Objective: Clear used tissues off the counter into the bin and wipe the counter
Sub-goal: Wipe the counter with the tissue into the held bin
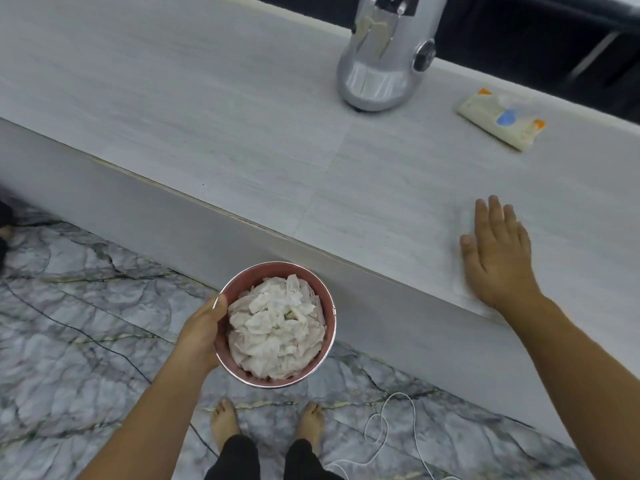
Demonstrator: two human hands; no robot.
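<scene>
A small pink bin point(275, 323) is held below the counter's front edge by the left hand point(202, 332), whose fingers are wrapped around its side with the thumb on the rim; it is filled nearly to the top with crumpled white tissues point(275, 327). No loose tissues can be seen on the counter point(207, 116), so the clearing appears finished and wiping seems to be the step in hand. Further right, the right hand point(497, 252) is laid flat with fingers spread near the front edge, on what looks like a thin pale tissue, though this cannot be told for certain. Even pressure and overlapping strokes would be advised, with the silver appliance point(379, 64) and the tissue packet point(502, 119) skirted or lifted aside.
</scene>
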